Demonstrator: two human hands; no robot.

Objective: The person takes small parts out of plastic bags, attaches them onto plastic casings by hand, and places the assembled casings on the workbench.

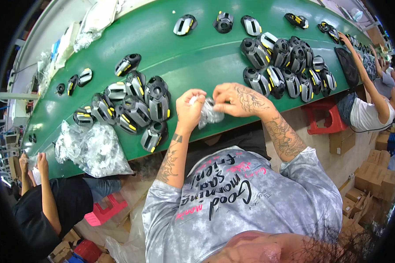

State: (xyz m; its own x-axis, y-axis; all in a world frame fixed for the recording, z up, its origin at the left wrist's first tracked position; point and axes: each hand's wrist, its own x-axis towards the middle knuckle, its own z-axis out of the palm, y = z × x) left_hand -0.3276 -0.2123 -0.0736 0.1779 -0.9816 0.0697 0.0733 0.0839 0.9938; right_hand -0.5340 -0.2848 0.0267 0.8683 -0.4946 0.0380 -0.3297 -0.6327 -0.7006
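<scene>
My left hand [189, 109] is closed, with crinkled clear plastic bag [212, 115] gathered between its fingers at the table's near edge. Just to the right, my right hand [239, 100] has its fingers bent and pinched together at the same bag; its fingertips are partly hidden. Whatever the bag holds, if anything, cannot be made out. Left of my hands lies a group of black-and-grey plastic shells with yellow accents [136, 109]. A larger pile of similar shells [289, 57] sits to the right, some resting on others.
The long green table [197, 57] carries more shells along its far side. A heap of clear plastic bags [94, 147] lies at the near left edge. Co-workers sit on both sides; a red stool [324, 118] and cardboard boxes [375, 175] stand to the right.
</scene>
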